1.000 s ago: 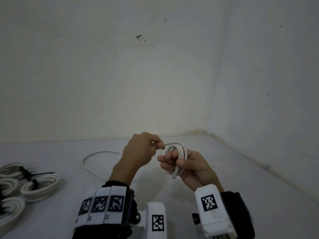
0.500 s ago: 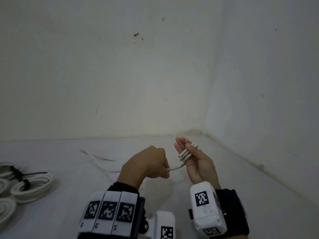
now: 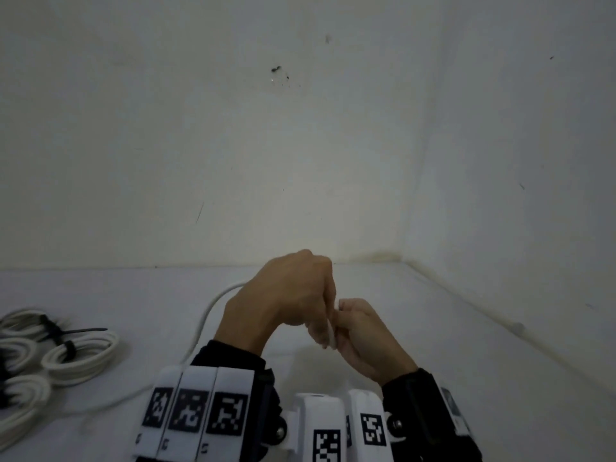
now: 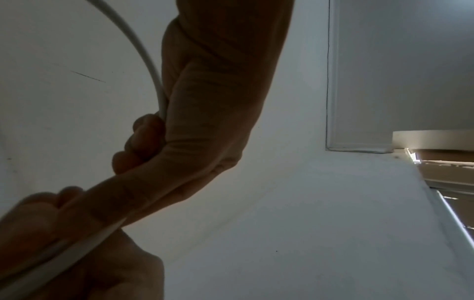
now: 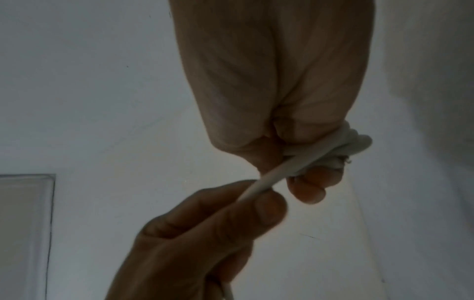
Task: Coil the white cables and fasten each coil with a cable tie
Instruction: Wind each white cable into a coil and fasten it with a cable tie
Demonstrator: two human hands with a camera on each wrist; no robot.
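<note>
Several coils (image 3: 80, 356) lie tied on the left in the head view, so some work is done. Left hand (image 4: 33, 243) pinches the cable (image 4: 143, 50). Right hand (image 5: 279, 113) grips the small coil (image 5: 341, 146), not tied yet.

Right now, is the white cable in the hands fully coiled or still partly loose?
Partly loose. The right hand holds a few loops of the white cable, while the left hand grips a stretch that trails onto the table.
</note>
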